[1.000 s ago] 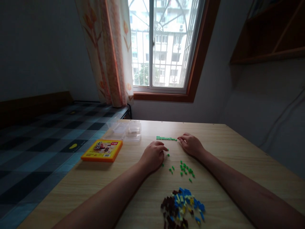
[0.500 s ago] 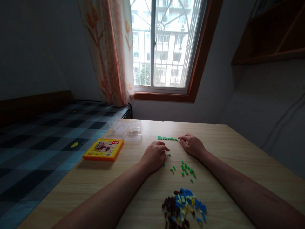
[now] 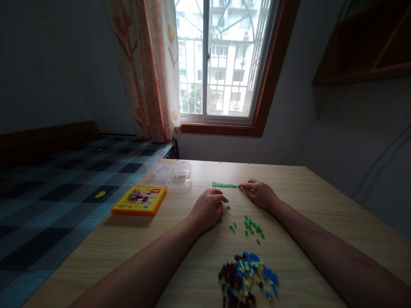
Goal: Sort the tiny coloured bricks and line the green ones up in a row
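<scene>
A short row of small green bricks [image 3: 224, 185] lies lined up on the wooden table [image 3: 321, 205]. My right hand [image 3: 259, 193] rests at the row's right end, fingertips pinched together against the last brick. My left hand [image 3: 208, 208] lies on the table just below the row, fingers curled, next to two loose green bricks [image 3: 227, 204]. More scattered green bricks [image 3: 251, 226] lie between my forearms. A heap of brown, blue and yellow bricks [image 3: 245, 277] sits nearer to me.
An orange flat box [image 3: 139, 199] lies at the table's left edge, with a clear plastic tray [image 3: 171, 173] behind it. A bed with a checked cover [image 3: 58, 188] adjoins the table on the left. Window and curtain stand behind.
Both hands have stayed nearly in place; only the camera has shifted slightly.
</scene>
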`<state>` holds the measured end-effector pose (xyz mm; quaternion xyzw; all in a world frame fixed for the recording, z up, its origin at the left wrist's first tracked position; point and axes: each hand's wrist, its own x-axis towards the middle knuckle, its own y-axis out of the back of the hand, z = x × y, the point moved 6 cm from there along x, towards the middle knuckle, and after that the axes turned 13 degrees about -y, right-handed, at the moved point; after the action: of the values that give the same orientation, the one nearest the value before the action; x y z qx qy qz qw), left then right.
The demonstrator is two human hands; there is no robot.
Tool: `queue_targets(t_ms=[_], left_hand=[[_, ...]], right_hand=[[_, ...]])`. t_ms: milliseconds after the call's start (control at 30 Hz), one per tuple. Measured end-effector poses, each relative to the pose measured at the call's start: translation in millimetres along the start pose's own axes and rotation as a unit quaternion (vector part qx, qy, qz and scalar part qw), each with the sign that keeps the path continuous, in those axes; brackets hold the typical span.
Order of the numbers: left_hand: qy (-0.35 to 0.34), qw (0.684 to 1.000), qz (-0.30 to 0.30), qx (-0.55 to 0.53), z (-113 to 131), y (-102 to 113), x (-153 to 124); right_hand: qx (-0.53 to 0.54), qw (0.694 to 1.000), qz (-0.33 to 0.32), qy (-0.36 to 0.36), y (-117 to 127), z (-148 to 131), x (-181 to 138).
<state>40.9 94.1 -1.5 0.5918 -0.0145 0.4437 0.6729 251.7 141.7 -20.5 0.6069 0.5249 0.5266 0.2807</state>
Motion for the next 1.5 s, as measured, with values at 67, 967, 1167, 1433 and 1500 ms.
queue_targets(t_ms=[67, 967, 1167, 1433, 1500], left_hand=[[0.000, 1.000, 0.001, 0.003, 1.2, 1.1, 0.2], [-0.004, 1.000, -0.010, 0.005, 0.8, -0.4, 0.5], [0.002, 1.000, -0.010, 0.005, -0.2, -0.5, 0.5], [0.003, 1.000, -0.011, 0.007, 1.1, -0.2, 0.6], [0.004, 1.000, -0.010, 0.006, 0.9, -0.5, 0.5]], right_hand=[[0.002, 1.000, 0.003, 0.001, -0.7, 1.9, 0.5], [0.004, 1.000, -0.002, -0.031, 0.6, -6.0, -2.9], [0.021, 0.999, -0.001, -0.033, 1.6, -5.9, -3.0], [0.008, 0.999, 0.002, -0.032, 1.0, -6.2, -3.0], [0.006, 0.999, 0.004, -0.031, 1.2, -6.0, -3.7]])
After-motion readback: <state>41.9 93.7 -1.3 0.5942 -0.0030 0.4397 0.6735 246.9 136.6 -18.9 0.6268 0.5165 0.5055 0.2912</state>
